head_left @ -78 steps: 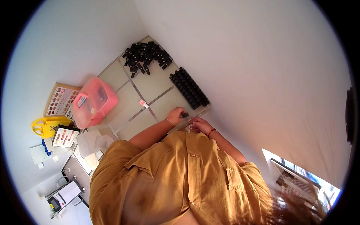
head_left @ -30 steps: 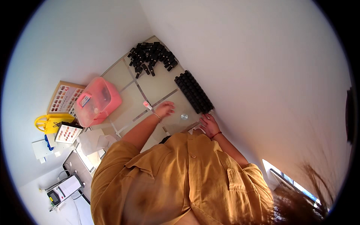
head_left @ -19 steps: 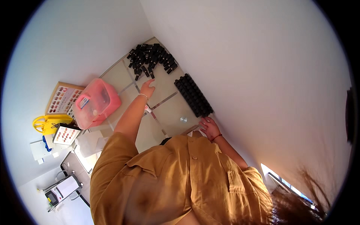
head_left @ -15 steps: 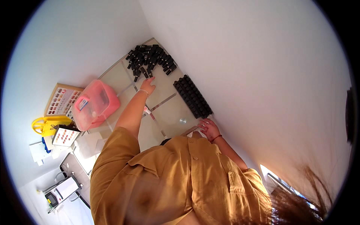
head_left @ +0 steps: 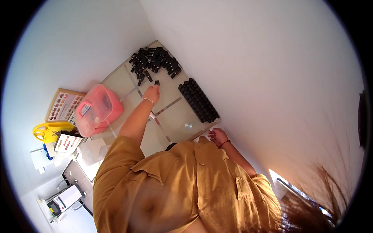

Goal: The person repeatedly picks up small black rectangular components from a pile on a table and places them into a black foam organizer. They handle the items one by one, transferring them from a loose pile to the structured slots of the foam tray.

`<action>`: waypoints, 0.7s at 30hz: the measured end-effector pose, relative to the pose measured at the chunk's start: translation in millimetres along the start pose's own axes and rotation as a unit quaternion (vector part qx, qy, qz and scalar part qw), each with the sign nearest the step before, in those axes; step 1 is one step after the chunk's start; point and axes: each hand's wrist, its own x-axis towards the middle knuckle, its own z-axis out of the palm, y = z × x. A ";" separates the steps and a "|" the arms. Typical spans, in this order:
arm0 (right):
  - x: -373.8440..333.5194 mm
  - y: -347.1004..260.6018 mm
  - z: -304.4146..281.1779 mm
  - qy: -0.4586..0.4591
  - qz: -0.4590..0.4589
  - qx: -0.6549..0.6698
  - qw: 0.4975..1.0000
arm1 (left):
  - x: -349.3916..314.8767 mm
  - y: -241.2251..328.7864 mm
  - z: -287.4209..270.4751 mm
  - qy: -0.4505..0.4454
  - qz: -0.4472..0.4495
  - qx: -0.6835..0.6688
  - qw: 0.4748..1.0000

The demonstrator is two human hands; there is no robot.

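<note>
My left hand point(head_left: 151, 93) reaches over the table and pinches a small black nail polish bottle point(head_left: 157, 83). Just beyond it lies a heap of similar black bottles point(head_left: 157, 60), some of them loose at its near side. By the table's right edge, my right hand point(head_left: 218, 136) has loosely bent fingers, slightly apart, and I see nothing in them. Close to that hand is the near end of a block of black bottles point(head_left: 198, 100) set upright in tight rows along the wall.
A pink plastic box with a clear lid point(head_left: 100, 110) stands at the table's left edge. Beside it are a colour swatch board point(head_left: 64, 105), a yellow bag point(head_left: 52, 132) and a framed swatch card point(head_left: 68, 142). A white tube point(head_left: 152, 115) lies beside my left forearm. White walls border the table.
My left hand has closed on a bottle at the heap's near side and drawn it slightly back toward me. My right hand's fingers have curled in, a little away from the rows.
</note>
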 end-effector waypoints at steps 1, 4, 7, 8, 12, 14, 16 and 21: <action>0.7 -1.5 2.9 0.003 -0.004 -0.002 1.000 | -7.9 1.3 -2.2 -0.007 0.007 0.007 1.000; -1.4 -3.0 10.0 0.011 -0.018 -0.027 0.999 | -37.3 13.2 -13.4 -0.028 0.018 0.013 0.999; -4.0 -5.3 14.8 0.011 -0.037 -0.051 0.998 | -66.3 25.1 -14.5 -0.048 0.033 -0.014 0.998; -5.0 -5.5 14.5 0.010 -0.044 -0.057 0.997 | -74.8 28.7 -11.7 -0.055 0.041 -0.026 0.997; -9.3 -9.0 16.9 0.008 -0.048 -0.065 0.997 | -108.1 47.8 1.5 -0.102 0.139 -0.043 0.984; -5.6 -5.9 14.5 0.009 -0.047 -0.071 0.996 | -123.0 62.9 12.8 -0.101 0.184 -0.036 0.977; -9.9 -3.9 17.2 0.001 -0.053 -0.075 0.996 | -132.0 79.9 22.2 -0.109 0.222 -0.038 0.968; -25.6 -3.1 35.3 -0.066 -0.056 -0.139 0.986 | -141.5 114.8 42.2 -0.150 0.279 -0.058 0.947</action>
